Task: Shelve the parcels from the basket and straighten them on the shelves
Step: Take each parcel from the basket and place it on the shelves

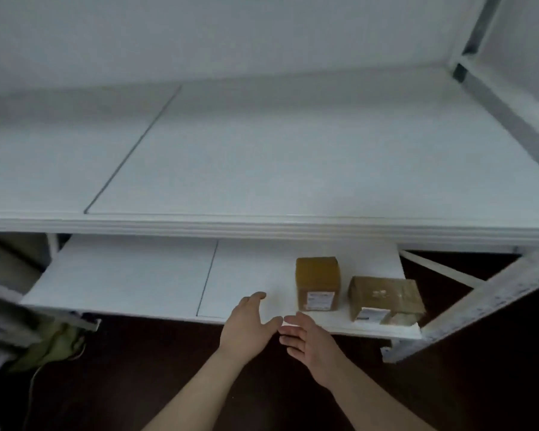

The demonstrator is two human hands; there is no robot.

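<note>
- Two parcels are recorded in the head view, both standing on the lower shelf (131,275) toward its right end.
- The left parcel (317,283) is seen upright, wrapped in yellow-brown tape, with a white label on the face turned to the camera.
- The right parcel (386,301) is set just beside it but apart from it, lower in build, turned slightly askew, close to the shelf's front right corner; a white label is noted on its near face.
- The left hand (251,321) is held over the front edge of the lower shelf, left of both parcels and touching neither; its fingers (257,296) are relaxed and spread, and nothing is held.
- The right hand (308,337) is held just beside the left hand, palm turned leftward; its fingers (293,321) are fairly straight and loosely together, and nothing is held.
- The upper shelf (262,150) is seen as white boards joined at a dark seam.
- A white perforated upright (495,300) is noted at the right.
- A pale green bundle (53,343) is seen on the dark floor (168,384) at lower left; what it is cannot be told.
</note>
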